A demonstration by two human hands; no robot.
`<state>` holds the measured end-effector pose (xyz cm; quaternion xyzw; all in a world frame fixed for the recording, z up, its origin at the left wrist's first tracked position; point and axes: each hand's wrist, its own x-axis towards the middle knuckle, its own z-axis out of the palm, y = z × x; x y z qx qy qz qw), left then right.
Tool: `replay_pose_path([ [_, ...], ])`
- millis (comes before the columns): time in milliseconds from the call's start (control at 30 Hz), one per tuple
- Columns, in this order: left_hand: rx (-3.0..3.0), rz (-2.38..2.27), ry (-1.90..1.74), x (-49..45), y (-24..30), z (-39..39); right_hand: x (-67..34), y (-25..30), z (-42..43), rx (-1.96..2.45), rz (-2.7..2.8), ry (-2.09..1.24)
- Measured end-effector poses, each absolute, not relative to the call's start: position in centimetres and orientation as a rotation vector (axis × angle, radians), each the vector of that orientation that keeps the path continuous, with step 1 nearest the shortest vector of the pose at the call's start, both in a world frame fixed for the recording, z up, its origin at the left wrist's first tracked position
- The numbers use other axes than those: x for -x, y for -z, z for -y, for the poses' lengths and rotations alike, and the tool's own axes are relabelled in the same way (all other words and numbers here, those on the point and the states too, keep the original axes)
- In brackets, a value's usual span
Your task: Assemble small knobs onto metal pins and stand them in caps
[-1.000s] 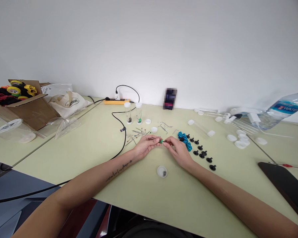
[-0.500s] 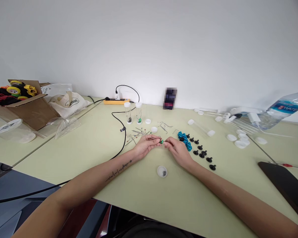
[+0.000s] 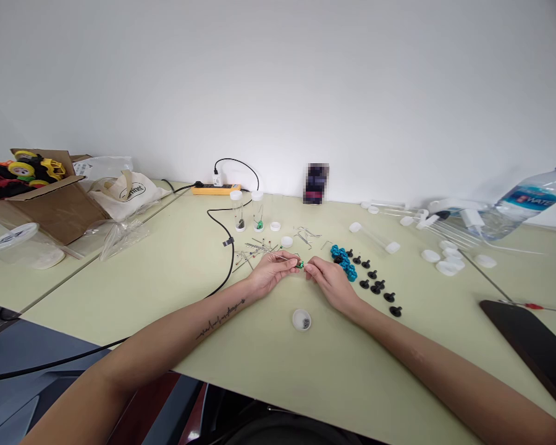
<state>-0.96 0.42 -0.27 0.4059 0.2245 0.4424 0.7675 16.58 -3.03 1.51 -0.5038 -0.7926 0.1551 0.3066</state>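
My left hand (image 3: pixel 274 270) is closed in a pinch on a small green part (image 3: pixel 299 264), with a thin metal rod sticking out toward the upper left. Right beside it, the fingertips of my right hand (image 3: pixel 332 281) are pinched together at the green part's right end; what they hold is too small to make out. Below the hands stands a white cap (image 3: pixel 298 321) with tiny dark metal pieces (image 3: pixel 306 323) in it. Thin metal pins (image 3: pixel 259 246) with coloured heads lie scattered behind my left hand. Blue knobbed parts (image 3: pixel 343 262) and several black studs (image 3: pixel 378 286) lie beyond my right hand.
Two clear tubes (image 3: pixel 258 211) stand upright at the back near an orange power strip (image 3: pixel 217 189). A cardboard box (image 3: pixel 60 210) of toys is at left. White caps (image 3: pixel 448 267), an empty tube (image 3: pixel 375 238), a water bottle (image 3: pixel 528 198) and a dark tablet-like slab (image 3: pixel 528 346) are at right.
The view has shifted very slightly. Both hands stay together around the green part, with hardly any visible movement.
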Motion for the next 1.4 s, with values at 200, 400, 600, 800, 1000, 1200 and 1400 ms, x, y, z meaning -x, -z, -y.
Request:
replay_pose_path([
  [200,-0.862,-0.501,-0.945,1.02,0.19,-0.33,-16.49,-1.44,3.16,1.296,2.037,-0.337],
  [400,-0.881,-0.505,-0.957,0.96,0.02,-0.34,-16.53,-1.63,3.04,1.339,2.105,-0.418],
  [600,-0.876,-0.506,-0.939,1.05,0.1,-0.27,-16.53,-1.25,3.0,1.303,2.035,-0.361],
  [800,-0.9,-0.496,-0.948,1.05,0.18,-0.38,-16.61,-1.52,3.05,1.326,2.08,-0.39],
  [1000,-0.886,-0.498,-0.957,0.96,0.1,-0.38,-16.44,-1.62,3.15,1.308,2.004,-0.382],
  [1200,-0.884,-0.487,-0.967,0.94,0.08,-0.28,-16.35,-1.62,3.38,1.296,2.03,-0.326],
  [1400,-0.901,-0.496,-0.975,0.94,0.14,-0.28,-16.53,-1.76,3.19,1.302,2.079,-0.354],
])
